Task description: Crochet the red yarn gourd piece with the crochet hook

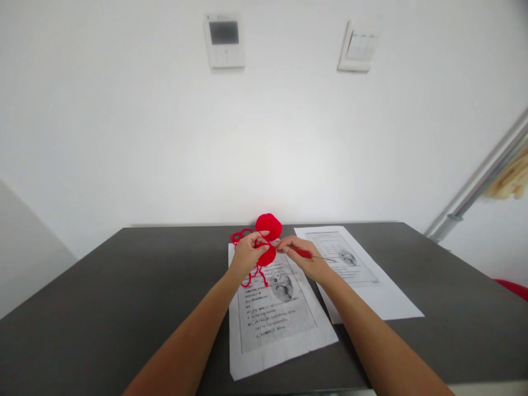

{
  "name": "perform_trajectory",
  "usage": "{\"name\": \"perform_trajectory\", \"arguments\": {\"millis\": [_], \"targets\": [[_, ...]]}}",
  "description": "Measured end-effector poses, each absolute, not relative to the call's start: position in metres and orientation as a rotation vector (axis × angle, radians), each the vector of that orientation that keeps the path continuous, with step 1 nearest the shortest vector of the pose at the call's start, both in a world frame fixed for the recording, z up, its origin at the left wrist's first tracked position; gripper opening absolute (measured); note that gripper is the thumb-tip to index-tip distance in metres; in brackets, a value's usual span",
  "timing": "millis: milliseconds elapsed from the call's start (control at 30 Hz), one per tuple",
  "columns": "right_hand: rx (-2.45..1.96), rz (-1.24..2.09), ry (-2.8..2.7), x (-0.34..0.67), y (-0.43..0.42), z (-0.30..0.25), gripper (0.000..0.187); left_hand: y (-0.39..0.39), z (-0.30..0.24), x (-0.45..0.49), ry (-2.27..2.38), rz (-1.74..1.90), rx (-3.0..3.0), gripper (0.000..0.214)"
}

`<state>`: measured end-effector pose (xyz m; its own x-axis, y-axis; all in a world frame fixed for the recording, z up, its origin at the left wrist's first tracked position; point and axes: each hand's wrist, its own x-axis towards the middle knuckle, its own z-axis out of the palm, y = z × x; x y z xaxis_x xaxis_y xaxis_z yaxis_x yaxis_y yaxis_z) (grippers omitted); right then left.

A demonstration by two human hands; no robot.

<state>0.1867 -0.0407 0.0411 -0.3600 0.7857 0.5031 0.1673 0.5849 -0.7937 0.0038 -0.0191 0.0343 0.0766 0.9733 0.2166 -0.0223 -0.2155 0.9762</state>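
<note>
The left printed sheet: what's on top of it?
Red yarn strands show over the upper part of the sheet, where the left hand holds a red piece; print behind them is covered.

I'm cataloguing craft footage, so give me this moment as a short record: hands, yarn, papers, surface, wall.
Left hand: pinching a red yarn piece
Right hand: holding a red-handled tool, thin shaft pointing right
Beyond hands: larger rounded red bundle
Loose yarn: trailing over the left sheet
Papers: left printed sheet, right printed sheet
Surface: dark tabletop
Wall: screen panel, switch plate
</note>
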Motion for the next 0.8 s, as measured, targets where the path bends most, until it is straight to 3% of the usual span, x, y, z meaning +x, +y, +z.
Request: {"name": "perform_trajectory", "arguments": {"millis": [333,600,800], "targets": [[-0.716,0.51,-1.993,0.179,-0.043,0.039,0.015,-0.036,0.047,0.011,1.121,1.417,1.645,0.031],[-0.734,0.478,-1.904,0.179,-0.036,0.025,0.018,-0.027,0.045,0.01,0.963,1.34,1.122,0.043],[-0.691,0.437,-1.944,0.182,-0.037,0.03,0.02,-0.033,0.044,0.013,0.766,1.208,0.804,0.031]]}}
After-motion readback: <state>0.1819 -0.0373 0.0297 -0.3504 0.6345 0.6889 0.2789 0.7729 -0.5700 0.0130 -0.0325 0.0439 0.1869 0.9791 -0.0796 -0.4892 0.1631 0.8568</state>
